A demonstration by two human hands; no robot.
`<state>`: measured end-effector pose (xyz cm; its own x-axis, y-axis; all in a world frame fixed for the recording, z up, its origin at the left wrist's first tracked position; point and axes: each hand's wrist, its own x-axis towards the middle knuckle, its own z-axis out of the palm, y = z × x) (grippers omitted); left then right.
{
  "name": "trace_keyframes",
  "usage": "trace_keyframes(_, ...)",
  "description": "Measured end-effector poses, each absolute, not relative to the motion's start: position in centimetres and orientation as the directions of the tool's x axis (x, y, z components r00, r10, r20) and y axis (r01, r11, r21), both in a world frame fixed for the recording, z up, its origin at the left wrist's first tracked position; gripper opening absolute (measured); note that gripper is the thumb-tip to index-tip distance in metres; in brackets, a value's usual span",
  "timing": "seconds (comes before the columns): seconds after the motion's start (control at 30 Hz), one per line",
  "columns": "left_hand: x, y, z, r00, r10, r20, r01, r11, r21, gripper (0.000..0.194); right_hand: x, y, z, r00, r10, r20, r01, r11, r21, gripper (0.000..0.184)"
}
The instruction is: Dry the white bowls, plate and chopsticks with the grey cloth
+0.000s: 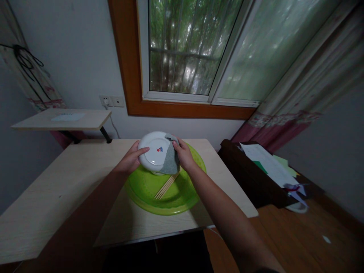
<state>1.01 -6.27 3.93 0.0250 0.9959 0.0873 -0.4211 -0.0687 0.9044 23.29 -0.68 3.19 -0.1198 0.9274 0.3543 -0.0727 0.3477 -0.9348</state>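
A white plate (153, 151) with a small red and blue mark is held tilted over a green plastic basin (148, 195) on the pale wooden table (57, 189). My left hand (131, 158) grips the plate's left rim. My right hand (183, 153) presses a grey cloth (170, 161) against the plate's right side, fingers closed on the cloth. Wooden chopsticks (166, 186) lie inside the basin just under the plate.
A small raised shelf (61, 119) stands at the table's back left, with a wall socket (111, 101) behind it. To the right a dark low cabinet (250, 178) carries papers (270, 163). A window and a curtain fill the wall beyond.
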Motion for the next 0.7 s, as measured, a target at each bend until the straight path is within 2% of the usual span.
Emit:
trace_keyframes(0.23,1.5,-6.4,4.1,0.035,0.998,0.060,-0.370,-0.043,0.928,0.056,23.2,-0.3,4.3,-0.108,0.914,0.392,0.097,0.402,-0.911,0.036)
trace_keyframes(0.4,0.8,-5.8,4.4,-0.003,0.993,0.114,-0.137,-0.114,0.984,0.057,23.3,0.9,5.9,-0.196,0.892,0.406,0.174,0.440,-0.881,0.033)
trace_keyframes(0.5,0.5,-5.7,5.2,0.036,0.992,0.117,-0.020,-0.116,0.993,0.057,23.4,1.8,6.9,-0.264,0.872,0.412,0.177,0.464,-0.868,0.031)
trace_keyframes(0.63,1.0,-6.0,6.2,0.150,0.985,0.082,-0.100,-0.067,0.993,0.058,23.3,2.7,7.5,-0.332,0.852,0.405,0.230,0.489,-0.841,0.030)
trace_keyframes(0.7,1.5,-6.2,6.1,0.144,0.986,0.079,-0.174,-0.054,0.983,0.060,23.1,2.6,7.4,-0.319,0.837,0.444,0.280,0.531,-0.800,0.030)
